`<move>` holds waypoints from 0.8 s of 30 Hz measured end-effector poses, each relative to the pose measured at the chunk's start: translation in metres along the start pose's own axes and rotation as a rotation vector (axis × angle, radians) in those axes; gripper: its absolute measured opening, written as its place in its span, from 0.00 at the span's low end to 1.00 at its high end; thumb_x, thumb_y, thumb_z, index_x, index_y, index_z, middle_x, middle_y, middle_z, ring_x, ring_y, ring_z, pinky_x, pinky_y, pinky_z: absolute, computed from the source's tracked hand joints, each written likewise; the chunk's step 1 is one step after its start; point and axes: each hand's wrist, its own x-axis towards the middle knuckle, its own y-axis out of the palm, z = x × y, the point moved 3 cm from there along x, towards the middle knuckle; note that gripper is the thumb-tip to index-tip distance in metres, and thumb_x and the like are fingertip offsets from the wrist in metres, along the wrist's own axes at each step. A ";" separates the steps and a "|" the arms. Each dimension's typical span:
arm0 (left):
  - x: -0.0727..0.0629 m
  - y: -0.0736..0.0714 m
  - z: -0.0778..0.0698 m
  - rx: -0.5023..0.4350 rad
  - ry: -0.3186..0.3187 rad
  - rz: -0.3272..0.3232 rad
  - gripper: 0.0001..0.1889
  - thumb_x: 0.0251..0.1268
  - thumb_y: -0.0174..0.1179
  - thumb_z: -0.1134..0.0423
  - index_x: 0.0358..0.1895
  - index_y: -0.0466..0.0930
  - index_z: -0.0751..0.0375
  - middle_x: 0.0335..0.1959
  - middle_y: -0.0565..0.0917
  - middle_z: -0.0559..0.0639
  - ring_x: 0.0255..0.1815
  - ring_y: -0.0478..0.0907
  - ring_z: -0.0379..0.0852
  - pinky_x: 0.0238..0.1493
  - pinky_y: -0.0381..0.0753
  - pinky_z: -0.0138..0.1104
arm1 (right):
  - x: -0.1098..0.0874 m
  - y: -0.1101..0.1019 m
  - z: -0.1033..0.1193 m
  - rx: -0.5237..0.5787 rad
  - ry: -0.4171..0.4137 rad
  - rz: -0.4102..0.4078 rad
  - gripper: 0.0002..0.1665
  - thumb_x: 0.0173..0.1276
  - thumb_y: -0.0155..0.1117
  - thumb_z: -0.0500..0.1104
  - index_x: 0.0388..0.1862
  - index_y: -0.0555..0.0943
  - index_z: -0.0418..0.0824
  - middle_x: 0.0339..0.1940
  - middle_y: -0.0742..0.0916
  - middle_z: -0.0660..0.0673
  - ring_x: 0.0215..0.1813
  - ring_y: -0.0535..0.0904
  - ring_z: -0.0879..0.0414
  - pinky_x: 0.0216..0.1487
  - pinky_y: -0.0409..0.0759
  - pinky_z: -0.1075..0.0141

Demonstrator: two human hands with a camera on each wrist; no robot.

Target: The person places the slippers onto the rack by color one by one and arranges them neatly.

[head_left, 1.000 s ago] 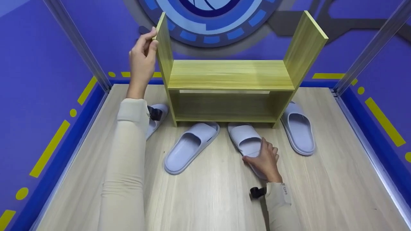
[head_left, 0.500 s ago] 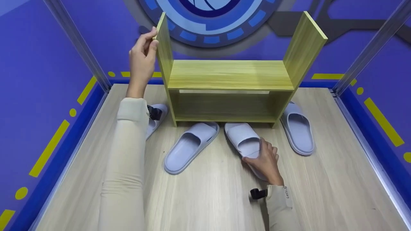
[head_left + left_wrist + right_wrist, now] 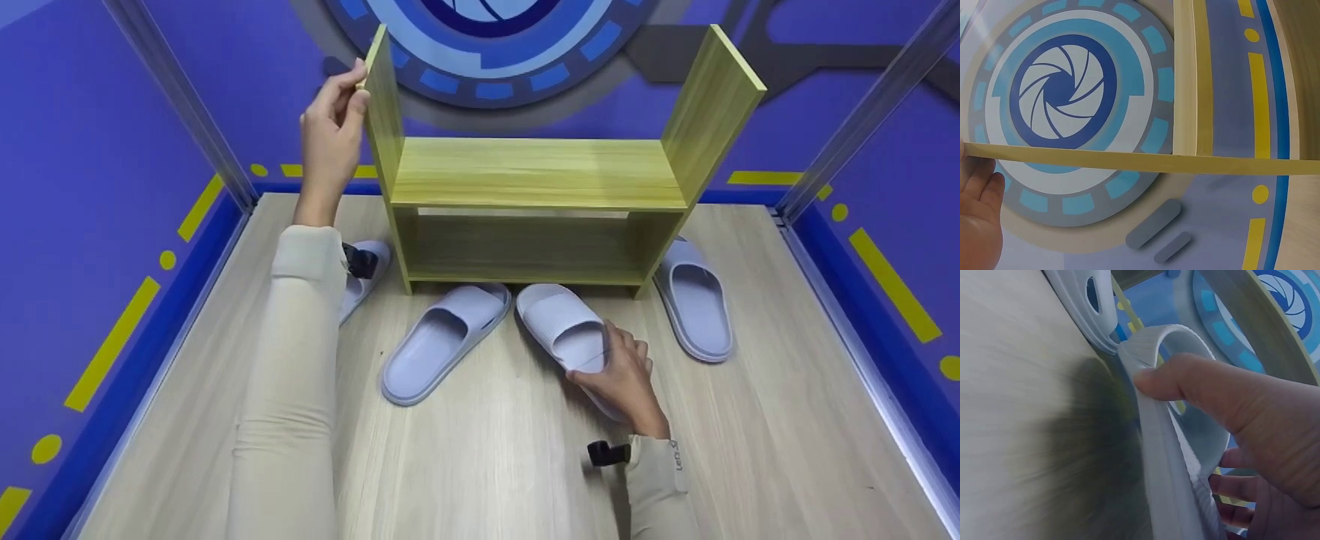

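Note:
My left hand [image 3: 330,146] pinches the upper front edge of the left side panel of a light wooden shelf unit [image 3: 532,174]. The left wrist view shows fingertips on that panel's edge [image 3: 1100,158]. With my right hand [image 3: 628,379] I grip a pale lavender slide slipper [image 3: 553,309] across its middle, thumb on its left side and fingers on the right. Its toe points up and left toward the shelf's foot, and in the right wrist view the slipper [image 3: 1159,455] stands tilted over a dark shadow. Another matching slipper [image 3: 424,349] lies just left of it.
A third slipper [image 3: 701,307] lies right of the shelf unit, its toe partly behind the side panel. One more slipper [image 3: 379,259] at the left is partly covered by my left sleeve [image 3: 289,390]. Blue walls [image 3: 82,187] enclose the wooden floor [image 3: 465,472].
The slipper in my right hand has swung its toe left, closer to the neighbouring slipper. My left hand keeps its hold on the panel.

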 end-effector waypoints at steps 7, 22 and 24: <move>0.000 0.000 0.000 0.004 0.002 -0.008 0.18 0.72 0.49 0.64 0.62 0.74 0.64 0.67 0.74 0.52 0.62 0.75 0.44 0.62 0.74 0.33 | -0.003 -0.004 0.004 0.004 -0.021 0.018 0.62 0.39 0.79 0.53 0.73 0.61 0.35 0.67 0.70 0.31 0.61 0.62 0.37 0.56 0.61 0.44; 0.006 0.000 0.018 -0.005 0.114 -0.027 0.17 0.72 0.50 0.62 0.60 0.76 0.61 0.65 0.75 0.50 0.58 0.78 0.44 0.58 0.77 0.34 | -0.005 -0.021 0.013 0.044 -0.047 -0.005 0.63 0.40 0.80 0.52 0.72 0.60 0.33 0.68 0.69 0.30 0.61 0.62 0.38 0.58 0.61 0.44; 0.006 0.000 0.018 -0.008 0.098 -0.022 0.18 0.72 0.50 0.63 0.61 0.75 0.61 0.66 0.75 0.50 0.59 0.78 0.44 0.59 0.76 0.34 | -0.005 -0.023 0.014 0.046 -0.050 -0.010 0.63 0.40 0.80 0.53 0.73 0.60 0.33 0.68 0.69 0.30 0.61 0.61 0.38 0.58 0.61 0.44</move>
